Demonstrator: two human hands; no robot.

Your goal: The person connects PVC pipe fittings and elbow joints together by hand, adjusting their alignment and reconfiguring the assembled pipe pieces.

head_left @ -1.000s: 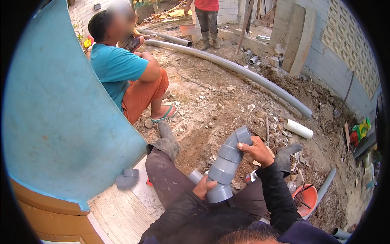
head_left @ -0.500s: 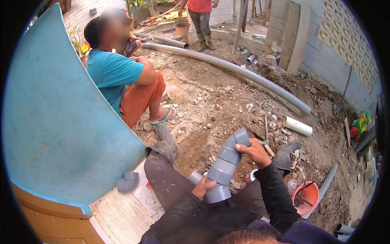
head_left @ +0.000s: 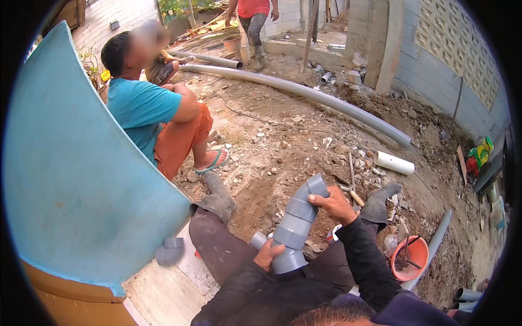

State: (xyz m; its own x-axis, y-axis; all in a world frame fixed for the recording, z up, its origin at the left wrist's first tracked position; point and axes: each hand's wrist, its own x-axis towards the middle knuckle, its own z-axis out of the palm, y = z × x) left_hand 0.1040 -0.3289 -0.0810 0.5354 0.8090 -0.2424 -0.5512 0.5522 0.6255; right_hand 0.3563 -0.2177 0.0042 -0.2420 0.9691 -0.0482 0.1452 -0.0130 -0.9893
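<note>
A grey PVC pipe fitting assembly (head_left: 292,231) stands tilted between my knees, its bent elbow end at the top and a short side branch low on its left. My left hand (head_left: 266,255) is wrapped around the lower part, near the wide bottom collar. My right hand (head_left: 333,204) grips the elbow near its upper opening, thumb on the near side. Both hands are closed on the same assembly. A separate grey elbow fitting (head_left: 170,251) lies on the pale board to my left.
A person in a teal shirt (head_left: 142,106) sits at left behind a curved blue panel (head_left: 81,163). Someone in a red shirt (head_left: 254,6) stands at the back. A long grey pipe (head_left: 304,93) crosses the rubble. An orange bucket (head_left: 411,259) and white pipe (head_left: 394,162) lie right.
The camera view has shifted slightly, so the surroundings appear a little further left. The red-shirted person's legs have changed position. Both my hands keep their hold on the assembly.
</note>
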